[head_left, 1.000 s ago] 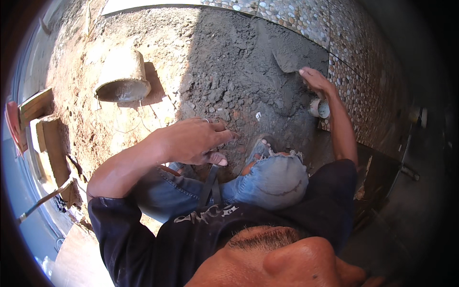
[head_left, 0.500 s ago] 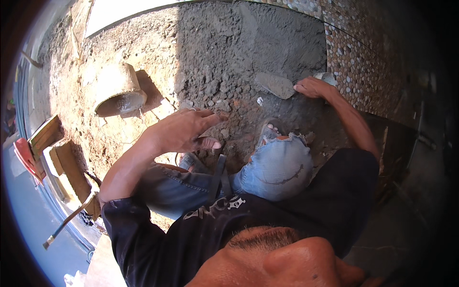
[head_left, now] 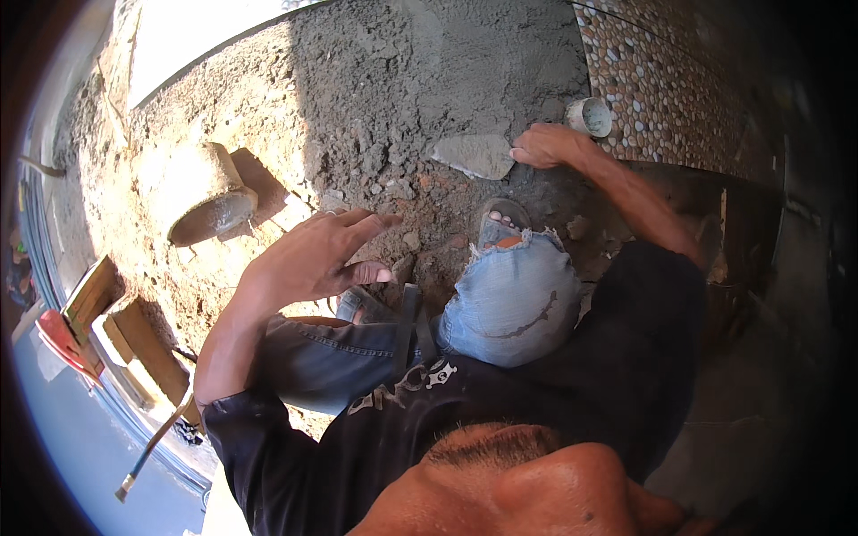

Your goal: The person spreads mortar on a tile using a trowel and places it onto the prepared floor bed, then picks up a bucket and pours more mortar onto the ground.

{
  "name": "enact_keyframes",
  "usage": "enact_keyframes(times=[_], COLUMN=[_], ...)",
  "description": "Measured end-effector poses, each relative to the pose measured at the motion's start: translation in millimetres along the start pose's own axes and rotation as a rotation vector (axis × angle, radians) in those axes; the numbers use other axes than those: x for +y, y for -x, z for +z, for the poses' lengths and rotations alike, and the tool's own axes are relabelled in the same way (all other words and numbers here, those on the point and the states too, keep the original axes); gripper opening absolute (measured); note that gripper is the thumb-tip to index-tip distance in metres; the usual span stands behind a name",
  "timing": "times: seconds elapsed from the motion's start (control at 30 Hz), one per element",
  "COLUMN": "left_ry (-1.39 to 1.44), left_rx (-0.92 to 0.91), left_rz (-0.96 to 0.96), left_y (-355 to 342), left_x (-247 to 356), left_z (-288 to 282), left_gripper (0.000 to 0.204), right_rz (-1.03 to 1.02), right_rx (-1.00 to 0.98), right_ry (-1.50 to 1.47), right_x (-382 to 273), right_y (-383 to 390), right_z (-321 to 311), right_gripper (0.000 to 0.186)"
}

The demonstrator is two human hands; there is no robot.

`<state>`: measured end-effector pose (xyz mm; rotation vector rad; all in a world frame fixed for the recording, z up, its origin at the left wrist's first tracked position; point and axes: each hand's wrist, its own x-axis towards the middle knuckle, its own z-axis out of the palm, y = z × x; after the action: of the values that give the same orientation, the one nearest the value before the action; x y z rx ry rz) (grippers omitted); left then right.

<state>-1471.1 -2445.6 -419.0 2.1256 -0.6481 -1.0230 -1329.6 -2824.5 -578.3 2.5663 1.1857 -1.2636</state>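
My right hand (head_left: 547, 146) is closed on the handle end of a pointing trowel (head_left: 474, 155), whose grey, mortar-smeared blade lies flat and points left. The handle itself is hidden in my fingers. Under and beyond the blade spreads a bed of wet grey mortar (head_left: 500, 67), smooth at the far side and crumbly nearer me. A small white cup (head_left: 590, 117) stands just beyond my right wrist, beside the mortar's edge. My left hand (head_left: 313, 255) hovers over the rubble by my left knee, thumb and fingers apart, holding nothing.
Pebble-patterned tiles (head_left: 661, 98) border the mortar on the right; a pale slab (head_left: 201, 36) lies far left. On the sunlit soil a mortar-crusted bucket (head_left: 210, 192) rests on its side. Wood blocks (head_left: 143, 344), a red-handled tool (head_left: 67, 344) and a hose (head_left: 156, 447) lie left.
The view has shifted slightly. My right hand and the trowel have moved a little left, away from the cup, which now shows more fully. My left hand stays raised and empty.
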Motion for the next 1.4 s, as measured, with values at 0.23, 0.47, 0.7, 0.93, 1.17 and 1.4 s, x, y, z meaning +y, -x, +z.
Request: enact_keyframes(times=[0.23,0.47,0.7,0.93,1.17,1.4], left_ry=[0.019,0.01,0.011,0.046,0.057,0.001], left_rx=[-0.051,-0.037,-0.073,-0.047,-0.058,-0.073], left_rz=[-0.009,-0.021,-0.046,-0.056,0.022,-0.061], left_y=[-1,-3,-14,-7,2,-12], left_x=[8,5,1,-5,-1,-3], left_z=[0,-3,-5,-12,-6,-13], left_gripper=[0.07,0.066,0.068,0.07,0.071,0.07], right_rz=[0.65,0.737,0.709,0.863,0.756,0.765], right_rx=[0.287,0.603,0.379,0.497,0.621,0.545], right_ry=[-0.212,-0.766,-0.751,-0.852,-1.143,-0.835], right_x=[-38,-90,-98,-62,-87,-25], right_y=[62,74,7,39,24,2], right_z=[84,131,58,114,84,69], right_gripper=[0.036,0.039,0.038,0.039,0.044,0.047])
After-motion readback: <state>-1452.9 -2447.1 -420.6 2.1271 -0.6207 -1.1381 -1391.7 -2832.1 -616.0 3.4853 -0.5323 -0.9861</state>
